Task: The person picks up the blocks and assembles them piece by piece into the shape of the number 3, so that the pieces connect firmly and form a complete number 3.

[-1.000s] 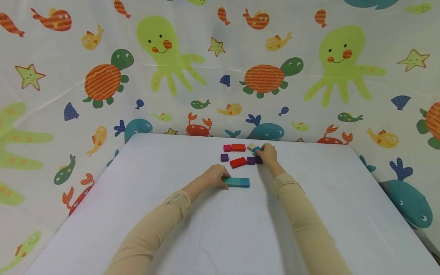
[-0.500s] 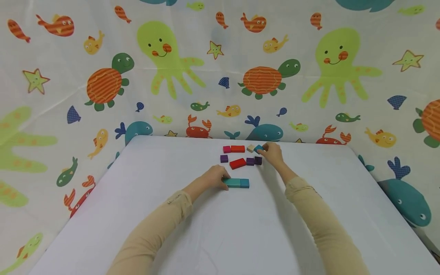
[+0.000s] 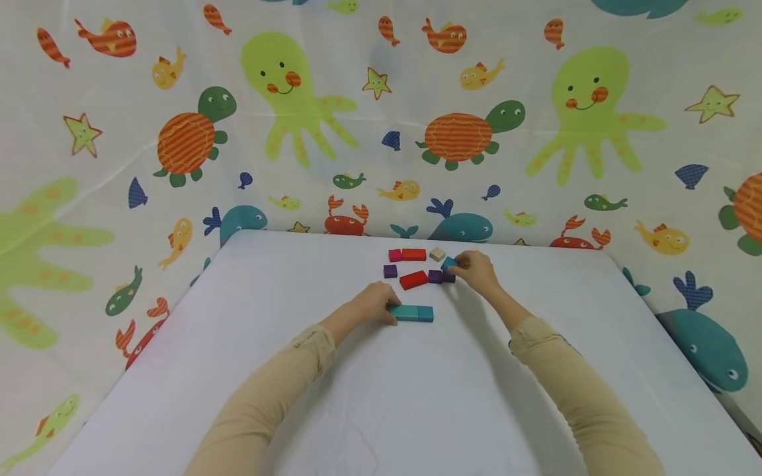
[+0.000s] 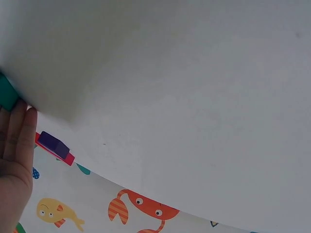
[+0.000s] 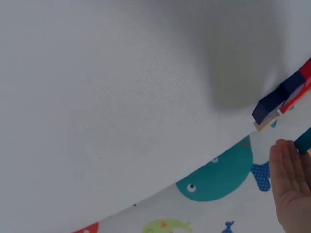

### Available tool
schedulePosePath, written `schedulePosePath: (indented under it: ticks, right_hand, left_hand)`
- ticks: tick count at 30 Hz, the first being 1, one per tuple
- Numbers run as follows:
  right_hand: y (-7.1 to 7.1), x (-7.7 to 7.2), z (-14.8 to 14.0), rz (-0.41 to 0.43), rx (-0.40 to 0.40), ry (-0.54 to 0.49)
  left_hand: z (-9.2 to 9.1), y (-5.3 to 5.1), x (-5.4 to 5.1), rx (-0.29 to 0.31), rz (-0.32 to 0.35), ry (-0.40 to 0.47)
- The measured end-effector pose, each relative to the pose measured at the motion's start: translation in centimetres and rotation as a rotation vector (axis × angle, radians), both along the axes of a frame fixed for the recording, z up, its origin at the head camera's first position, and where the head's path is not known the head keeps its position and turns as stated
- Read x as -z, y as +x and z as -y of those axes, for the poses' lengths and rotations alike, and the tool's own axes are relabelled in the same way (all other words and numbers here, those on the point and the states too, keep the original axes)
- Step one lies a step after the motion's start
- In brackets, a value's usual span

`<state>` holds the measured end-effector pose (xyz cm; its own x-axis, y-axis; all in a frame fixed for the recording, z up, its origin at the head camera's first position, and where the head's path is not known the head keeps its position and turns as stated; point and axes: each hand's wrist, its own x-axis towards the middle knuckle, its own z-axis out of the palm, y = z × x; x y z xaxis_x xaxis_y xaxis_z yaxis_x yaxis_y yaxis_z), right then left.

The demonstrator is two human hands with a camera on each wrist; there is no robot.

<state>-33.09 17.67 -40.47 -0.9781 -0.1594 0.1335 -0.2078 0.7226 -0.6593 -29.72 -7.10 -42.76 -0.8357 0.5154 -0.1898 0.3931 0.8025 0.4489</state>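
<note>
In the head view my left hand (image 3: 374, 303) grips the left end of a teal wooden block (image 3: 407, 313) lying on the white table. A small blue block (image 3: 425, 314) stands against that block's right end. Farther back, my right hand (image 3: 477, 270) pinches another blue block (image 3: 449, 264) between thumb and fingers, above a dark purple block (image 3: 449, 277). Beside this one is a purple block (image 3: 435, 276). The left wrist view catches the left fingers along the teal block's edge (image 4: 7, 93). A corner of the held blue block (image 5: 303, 141) appears in the right wrist view.
Behind the hands lie a pink block (image 3: 395, 255), a long red block (image 3: 413, 254), a natural wood block (image 3: 437, 254), a slanted red block (image 3: 413, 279) and a purple block (image 3: 389, 271). A sea-animal curtain (image 3: 381, 119) hangs at the table's far edge.
My right hand has drawn the blue block away from the natural wood block, first rightward, then nearer over the dark purple block. The left hand stays on the teal block.
</note>
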Motion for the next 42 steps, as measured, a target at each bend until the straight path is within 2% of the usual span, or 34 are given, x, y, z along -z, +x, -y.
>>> schedulePosePath:
  ticks: [3, 9, 15, 18, 22, 30, 42]
  right_hand:
    - [0.2, 0.0, -0.3, 0.013, -0.034, 0.022]
    - [1.1, 1.0, -0.5, 0.065, -0.122, 0.065]
    - [1.9, 1.7, -0.2, 0.018, -0.247, 0.100]
    - [2.1, 2.0, 0.0, 0.013, -0.283, 0.117]
    - [2.2, 2.3, 0.1, 0.041, -0.282, 0.132]
    - [2.3, 3.1, 0.3, 0.042, -0.322, 0.185]
    - [2.7, 3.0, 1.1, 0.034, -0.313, 0.271]
  left_hand:
    - [0.0, -0.2, -0.3, -0.001, -0.001, -0.001]
    - [-0.1, -0.2, -0.3, 0.010, 0.004, -0.025]
    - [0.0, 0.1, -0.4, 0.010, -0.003, -0.031]
    - [0.0, 0.1, -0.5, 0.003, 0.001, -0.032]
    - [0.0, 0.0, -0.4, 0.004, -0.002, -0.031]
    - [-0.1, 0.0, -0.3, 0.006, 0.007, -0.040]
    - [-0.3, -0.1, -0.2, 0.015, -0.023, -0.056]
